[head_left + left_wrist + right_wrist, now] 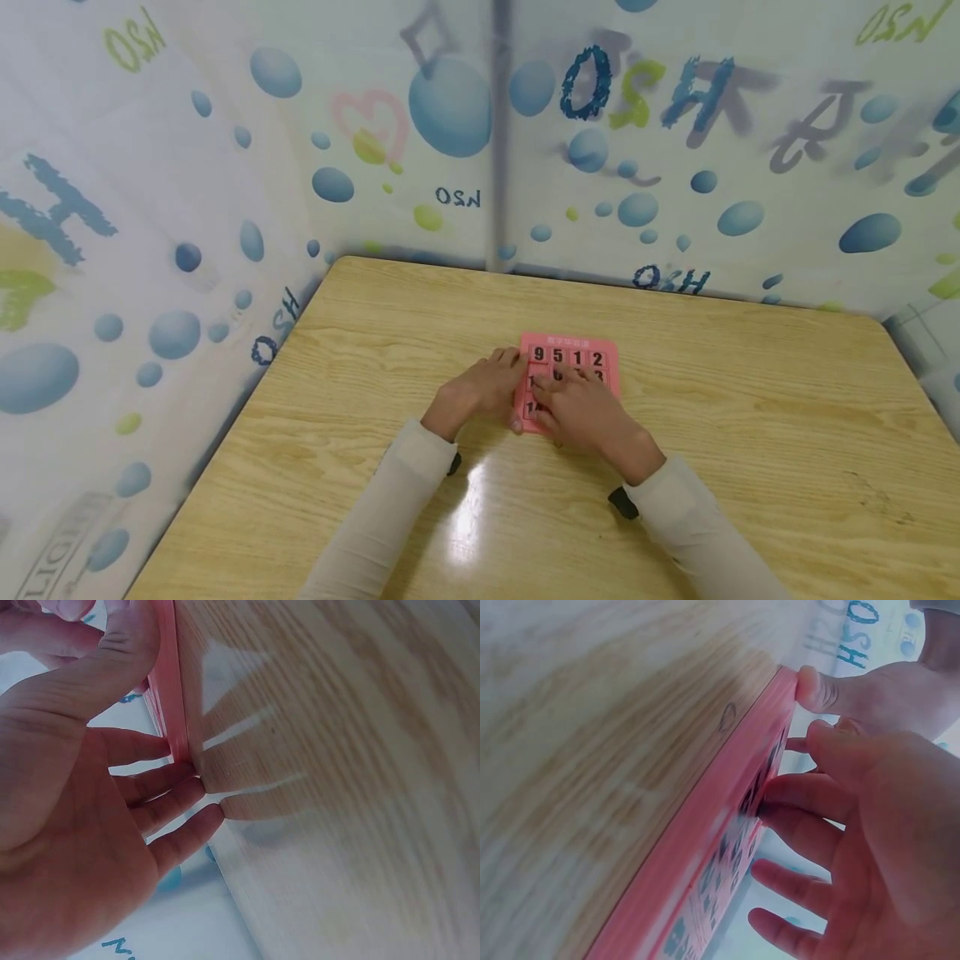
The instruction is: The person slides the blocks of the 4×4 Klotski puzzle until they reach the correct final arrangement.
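Observation:
A pink number slide puzzle [611, 377] with black-numbered tiles lies flat on the wooden table. At its left side, my left hand [487, 385] holds the frame: the thumb presses the near-left corner, and the fingers lie along the left edge. In the left wrist view some left fingertips [214, 814] touch the tabletop beside the puzzle. Over the face of the puzzle, my right hand [588, 412] has its fingers spread. Its fingertips [769, 806] touch the tiles in the right wrist view. Several lower tiles are hidden under this hand.
The wooden table [787, 433] extends around the puzzle on all sides. Patterned walls [637, 175] with blue bubbles and lettering stand behind the table and on its left. Dark straps [622, 502] show at the cuffs.

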A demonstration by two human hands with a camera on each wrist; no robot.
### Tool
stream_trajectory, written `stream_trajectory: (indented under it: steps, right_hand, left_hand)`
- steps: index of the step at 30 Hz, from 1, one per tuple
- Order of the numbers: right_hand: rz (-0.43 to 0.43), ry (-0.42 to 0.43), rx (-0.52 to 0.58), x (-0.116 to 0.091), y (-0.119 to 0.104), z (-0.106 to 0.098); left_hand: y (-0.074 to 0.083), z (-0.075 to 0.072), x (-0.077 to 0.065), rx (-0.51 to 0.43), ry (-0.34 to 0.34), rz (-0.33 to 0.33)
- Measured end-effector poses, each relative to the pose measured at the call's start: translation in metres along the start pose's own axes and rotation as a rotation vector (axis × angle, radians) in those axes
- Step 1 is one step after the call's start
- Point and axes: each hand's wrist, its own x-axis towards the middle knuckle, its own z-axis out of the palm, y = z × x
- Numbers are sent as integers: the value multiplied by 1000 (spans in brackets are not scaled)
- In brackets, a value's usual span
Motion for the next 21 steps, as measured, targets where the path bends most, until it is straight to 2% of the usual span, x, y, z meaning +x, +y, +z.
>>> stream_trajectory:
  steps: [11,16,21]
  right_hand:
    - [-34,35,-9,-6,-3,-2]
    - [19,55,30,-1,4,0]
    - [70,27,27,9,10,2]
  left_hand:
    - [0,1,1,11,10,8]
    - [-1,2,2,5,-9,-1]
    - [-1,2,3,10,-24,-3]
